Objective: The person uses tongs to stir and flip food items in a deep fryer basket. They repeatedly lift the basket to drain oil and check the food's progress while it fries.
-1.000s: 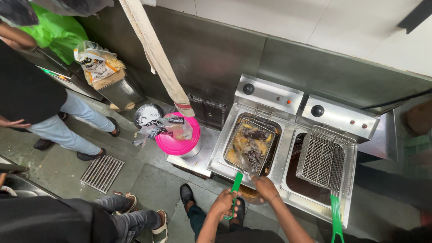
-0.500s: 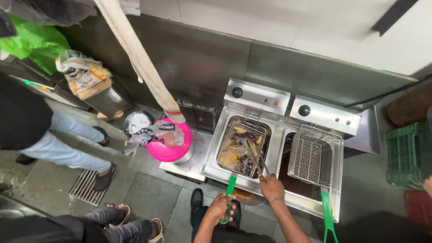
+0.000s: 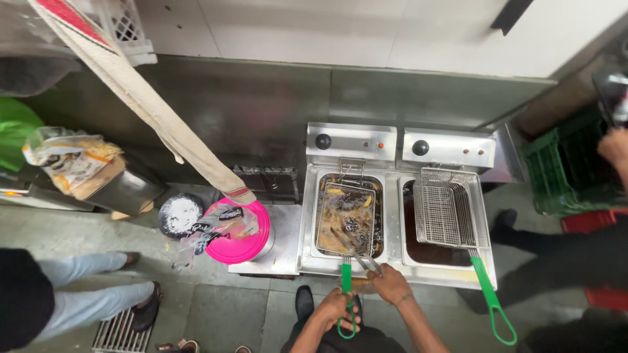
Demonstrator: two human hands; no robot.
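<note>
Low in the frame's centre, my left hand (image 3: pixel 335 306) clenches the green handle (image 3: pixel 346 295) of the fry basket (image 3: pixel 345 216) sunk in oil; my right hand (image 3: pixel 387 284) grips metal tongs (image 3: pixel 355 252) over it.

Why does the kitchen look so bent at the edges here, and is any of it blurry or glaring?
Head view: a wide lens bows the wall and floor outward toward the corners. The middle is sharp, showing the left hand on the green basket handle and the right hand with tongs. Soft, even light; mild sheen on the steel fryer. A person's hand at the right edge is smeared.
</note>
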